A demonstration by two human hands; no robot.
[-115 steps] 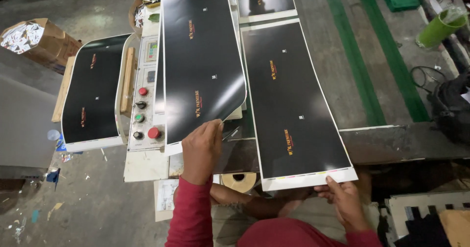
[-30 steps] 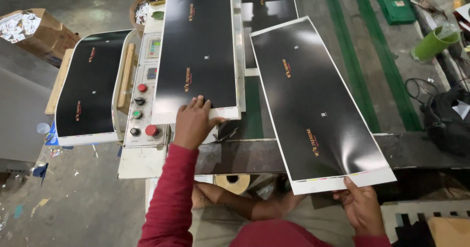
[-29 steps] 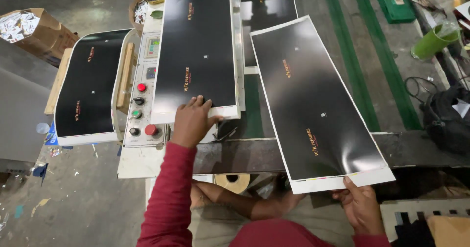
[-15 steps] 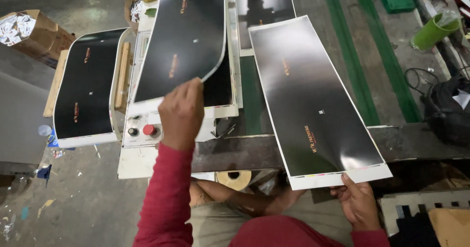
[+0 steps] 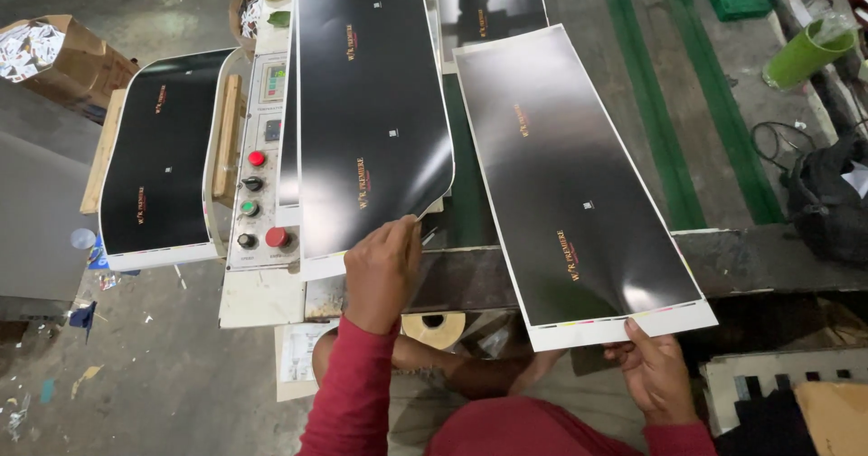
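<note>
Head view: left hand (image 5: 382,266) pinches the near edge of a bowed black sheet (image 5: 371,103) over the machine (image 5: 262,176); right hand (image 5: 655,375) grips another sheet (image 5: 579,176) by its white margin. Both seem light, floppy, crease-prone.

A grey machine bed (image 5: 470,275) carried two long black printed sheets with white borders. The left-hand sheet (image 5: 371,112) lay along the bed beside a cream control panel (image 5: 258,185) of red, green and black buttons, its near corner lifted at the fingertips (image 5: 402,230) of the left hand (image 5: 382,271). The right-hand sheet (image 5: 579,185) lay aslant just beside it, its near white edge overhanging the bed above the fingers (image 5: 633,334) of the right hand (image 5: 655,375). Far left of the fingers, a side table (image 5: 95,167) with wooden rails bore a third black sheet (image 5: 167,171). A green belt strip (image 5: 466,194) showed between the two long sheets.
</note>
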